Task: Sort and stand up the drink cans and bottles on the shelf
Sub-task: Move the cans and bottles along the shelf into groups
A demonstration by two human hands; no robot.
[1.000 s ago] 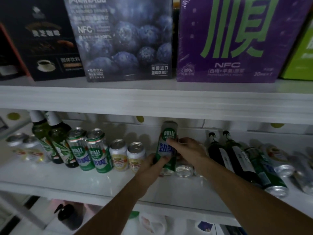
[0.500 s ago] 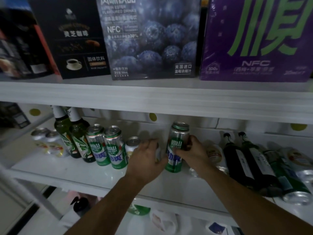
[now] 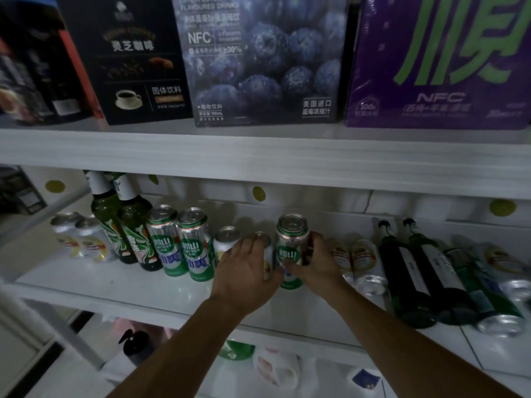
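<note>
A tall green and white can (image 3: 291, 245) stands upright on the white shelf (image 3: 120, 285), and my right hand (image 3: 316, 262) grips its right side. My left hand (image 3: 247, 271) wraps around a short silver can (image 3: 265, 254) just left of it, mostly hiding it. Another short can (image 3: 225, 241) stands further left. Beside that stand two tall green cans (image 3: 179, 242), two green glass bottles (image 3: 123, 225) and two pale cans (image 3: 80, 239). To the right, two red-labelled cans (image 3: 362, 262), two dark bottles (image 3: 411, 271) and more cans (image 3: 494, 285) lie on their sides.
The shelf above (image 3: 258, 156) hangs low over the cans and carries large drink boxes (image 3: 264, 61). Its underside leaves little headroom over the bottles. Below the shelf's front edge lie bags and a dark bottle (image 3: 135, 343).
The tall green can went from tilted in both hands to standing upright. My left hand left it and closed around the short can next to it. The view shifted left.
</note>
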